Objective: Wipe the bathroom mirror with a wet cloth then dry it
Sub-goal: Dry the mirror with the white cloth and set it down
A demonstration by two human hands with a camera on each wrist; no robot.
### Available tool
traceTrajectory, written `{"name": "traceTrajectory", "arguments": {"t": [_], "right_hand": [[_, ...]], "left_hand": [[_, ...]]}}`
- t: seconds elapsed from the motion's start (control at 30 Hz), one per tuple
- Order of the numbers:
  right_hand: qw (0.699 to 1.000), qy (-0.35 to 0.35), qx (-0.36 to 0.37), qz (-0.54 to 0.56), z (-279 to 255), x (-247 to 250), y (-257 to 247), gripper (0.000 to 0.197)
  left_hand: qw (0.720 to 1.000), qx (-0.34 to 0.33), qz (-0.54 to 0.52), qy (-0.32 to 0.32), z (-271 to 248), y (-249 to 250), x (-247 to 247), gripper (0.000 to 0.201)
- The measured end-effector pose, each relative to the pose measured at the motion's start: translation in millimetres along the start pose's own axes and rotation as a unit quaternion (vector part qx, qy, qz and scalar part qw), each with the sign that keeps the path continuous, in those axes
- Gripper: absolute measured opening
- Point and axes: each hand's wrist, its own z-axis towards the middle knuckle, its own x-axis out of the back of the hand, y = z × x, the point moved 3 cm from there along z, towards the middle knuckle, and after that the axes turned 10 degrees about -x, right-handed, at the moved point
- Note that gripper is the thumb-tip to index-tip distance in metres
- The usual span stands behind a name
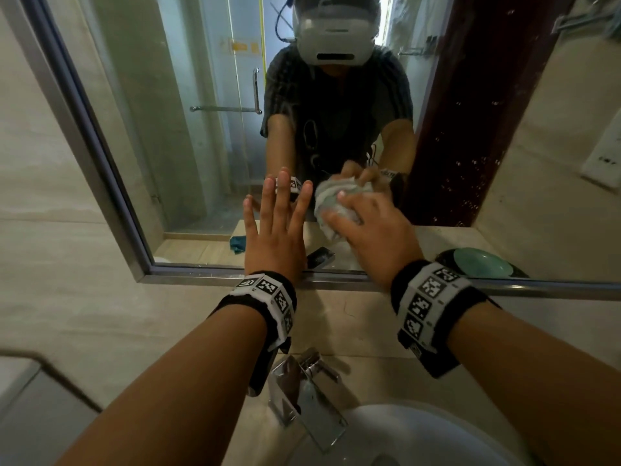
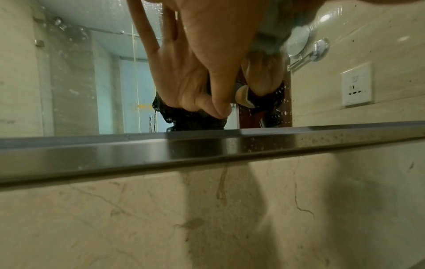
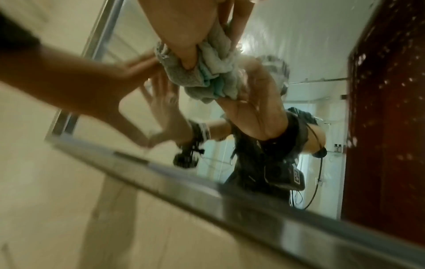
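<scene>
Right hand [image 1: 373, 237] supplies the grip: its fingers are curled over a bunched grey-and-teal cloth [image 1: 332, 203] and press it against the mirror [image 1: 188, 136], low on the glass and near the middle of its width. In the right wrist view the cloth [image 3: 207, 72] is wadded between this hand [image 3: 181, 31] and the pane, meeting its own reflection. Left hand [image 1: 274, 230] is released, fingers straight and spread, just left of the cloth; its palm lies flat on the glass, touching its reflection in the left wrist view [image 2: 207, 45]. Both wrists carry black bands with printed marker tags. Water droplets speckle the right part of the mirror, over the reflection of a dark red door. A metal frame [image 1: 504, 287] borders the glass at its lower edge, with beige marble wall [image 2: 138, 227] below. A chrome faucet [image 1: 305, 395] and the rim of a white basin [image 1: 420, 432] sit beneath the forearms. A green dish [image 1: 484, 264] rests at the right, by the frame.
</scene>
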Motion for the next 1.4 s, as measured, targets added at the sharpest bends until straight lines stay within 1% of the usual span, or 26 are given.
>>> {"name": "traceTrajectory", "arguments": {"t": [0.03,0.07,0.13,0.17,0.2,0.27,0.4,0.47,0.57,0.63,0.73,0.8,0.87,0.93,1.0,1.07,1.13,1.17,1.2,1.27,1.33,1.4], "right_hand": [[0.999,0.004,0.031,0.001,-12.5,-7.6,-0.3,0.053],[0.998,-0.002,0.054,0.01,-24.5,-13.6,0.4,0.052],[0.994,-0.025,0.105,0.005,-47.6,-26.0,5.3,0.039],[0.993,-0.044,0.113,-0.01,-58.1,-31.1,10.1,0.036],[0.992,-0.073,0.104,-0.024,-65.4,-33.0,15.3,0.037],[0.991,-0.101,0.078,-0.028,-70.5,-29.3,24.2,0.039],[0.991,-0.1,0.08,-0.045,-67.9,-9.4,37.1,0.036],[0.994,-0.082,0.047,-0.051,-60.6,2.3,48.4,0.032],[0.997,-0.021,0.003,-0.074,-38.0,23.6,63.3,0.025],[0.997,0.033,-0.016,-0.074,-17.9,39.4,68.7,0.028],[0.992,0.093,-0.076,-0.032,1.0,52.5,70.3,0.031],[0.992,0.097,-0.069,-0.038,-5.4,46.3,65.6,0.03],[0.996,0.06,-0.019,-0.055,-24.5,29.8,60.6,0.031],[0.998,-0.016,0.019,-0.056,-49.0,11.6,56.3,0.033],[0.993,-0.102,0.02,-0.052,-70.5,-3.7,54.4,0.04],[0.979,-0.2,-0.01,-0.026,-81.7,-12.1,50.4,0.047],[0.956,-0.28,-0.083,0.014,-82.1,-8.7,47.2,0.046],[0.944,-0.302,-0.127,0.039,-79.6,-2.5,45.5,0.045],[0.934,-0.305,-0.166,0.078,-75.1,7.8,42.0,0.044],[0.919,-0.276,-0.215,0.179,-64.7,35.6,32.8,0.039],[0.901,-0.256,-0.23,0.265,-54.5,66.5,26.5,0.033],[0.878,-0.261,-0.222,0.333,-44.4,94.2,22.8,0.027]], "left_hand": [[1.0,0.004,-0.001,0.01,0.4,-1.0,-0.4,0.124],[1.0,0.004,-0.005,0.013,0.6,-2.1,-1.4,0.125],[1.0,-0.002,-0.01,0.01,0.7,-2.8,-1.7,0.126],[1.0,-0.002,-0.01,0.006,0.5,-2.5,-1.0,0.126],[1.0,0.0,-0.009,0.001,0.5,-2.3,-0.3,0.126],[1.0,0.007,-0.009,-0.01,0.0,-1.5,1.2,0.127],[0.999,0.002,-0.008,-0.036,-1.9,-1.9,3.9,0.126],[0.999,-0.002,-0.007,-0.034,-2.7,-3.2,5.2,0.125],[0.999,-0.003,-0.007,-0.037,-3.1,-3.4,7.0,0.125],[0.999,-0.004,-0.005,-0.051,-3.1,-2.3,7.7,0.126],[0.998,-0.004,-0.001,-0.057,-3.5,-1.1,8.0,0.128],[0.999,-0.004,-0.003,-0.05,-3.8,0.1,8.0,0.127],[0.999,-0.005,-0.005,-0.047,-4.3,1.1,7.6,0.126],[0.999,-0.009,-0.015,-0.036,-5.3,2.4,9.0,0.124],[0.999,-0.01,-0.024,-0.024,-7.6,3.4,12.7,0.122],[0.999,-0.013,-0.026,-0.03,-12.0,5.4,19.1,0.12],[0.998,-0.014,-0.036,-0.056,-17.9,8.3,27.1,0.117],[0.996,-0.015,-0.049,-0.072,-21.4,10.4,32.6,0.115],[0.994,-0.016,-0.068,-0.089,-24.9,12.4,38.7,0.114],[0.985,-0.024,-0.119,-0.124,-32.4,17.7,52.9,0.111],[0.975,-0.032,-0.178,-0.131,-39.8,21.9,70.2,0.105],[0.963,-0.034,-0.244,-0.105,-45.4,23.8,90.2,0.101]]}}
